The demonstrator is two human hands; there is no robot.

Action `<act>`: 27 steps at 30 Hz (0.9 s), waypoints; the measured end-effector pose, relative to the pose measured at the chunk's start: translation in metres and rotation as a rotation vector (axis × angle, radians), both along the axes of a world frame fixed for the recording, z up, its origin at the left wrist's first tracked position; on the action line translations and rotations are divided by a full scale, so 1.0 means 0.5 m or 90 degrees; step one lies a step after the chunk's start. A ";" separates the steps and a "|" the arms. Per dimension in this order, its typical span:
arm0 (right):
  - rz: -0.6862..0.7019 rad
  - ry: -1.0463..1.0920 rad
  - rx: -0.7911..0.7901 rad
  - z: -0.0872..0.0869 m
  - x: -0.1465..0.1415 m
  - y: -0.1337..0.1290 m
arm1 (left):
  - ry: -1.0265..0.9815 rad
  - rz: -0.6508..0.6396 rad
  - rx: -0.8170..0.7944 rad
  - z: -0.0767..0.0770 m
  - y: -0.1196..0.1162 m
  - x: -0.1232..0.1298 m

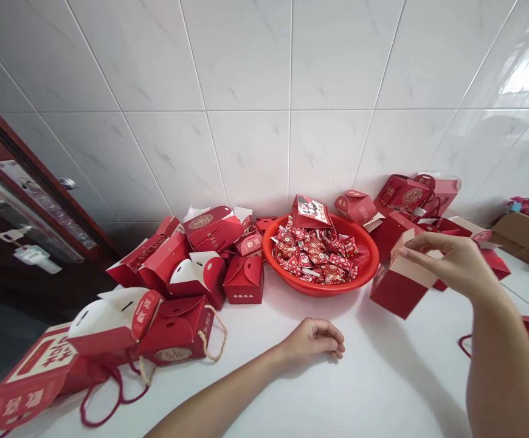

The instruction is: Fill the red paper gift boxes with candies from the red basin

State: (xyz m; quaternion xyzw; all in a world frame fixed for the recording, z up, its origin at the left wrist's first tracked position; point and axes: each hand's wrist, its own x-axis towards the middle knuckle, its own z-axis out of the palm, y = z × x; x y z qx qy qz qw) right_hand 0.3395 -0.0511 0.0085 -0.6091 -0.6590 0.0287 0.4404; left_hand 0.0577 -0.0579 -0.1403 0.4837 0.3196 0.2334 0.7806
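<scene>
My right hand pinches the upper flap of an open red gift box, which is tilted at the right side of a red plastic basket. Wrapped candies in red and patterned wrappers fill the basket. A small red box with a picture on top rests on the basket's back rim. In front of the basket, my left hand lies on the white table with its fingers curled; whether anything is inside them is hidden.
Several red gift boxes crowd the left, some with rope handles. More red boxes are piled at the back right by a cardboard box. A tiled wall stands behind; a door with keys is at left.
</scene>
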 end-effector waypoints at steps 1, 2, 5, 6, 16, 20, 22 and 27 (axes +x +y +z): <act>0.011 -0.029 0.002 0.014 -0.013 -0.021 | 0.007 0.019 0.022 0.004 -0.007 -0.001; 0.012 -0.052 0.018 0.025 -0.028 -0.041 | 0.017 0.042 0.067 0.009 -0.015 -0.003; 0.033 -0.096 -0.017 0.032 -0.093 -0.084 | 0.061 0.123 0.337 0.033 -0.046 -0.011; 0.027 -0.114 -0.046 0.027 -0.120 -0.091 | 0.076 0.146 0.429 0.043 -0.056 -0.013; 0.209 -0.125 -0.073 -0.032 -0.319 -0.106 | 0.109 0.207 0.494 0.114 -0.042 -0.074; 0.249 -0.139 -0.005 -0.009 -0.274 -0.111 | 0.111 0.199 0.491 0.108 -0.011 -0.152; 0.238 -0.192 0.023 0.000 -0.244 -0.109 | 0.108 0.192 0.478 0.101 0.002 -0.189; 0.298 -0.336 -0.041 -0.005 -0.216 -0.093 | 0.077 0.177 0.510 0.104 0.016 -0.231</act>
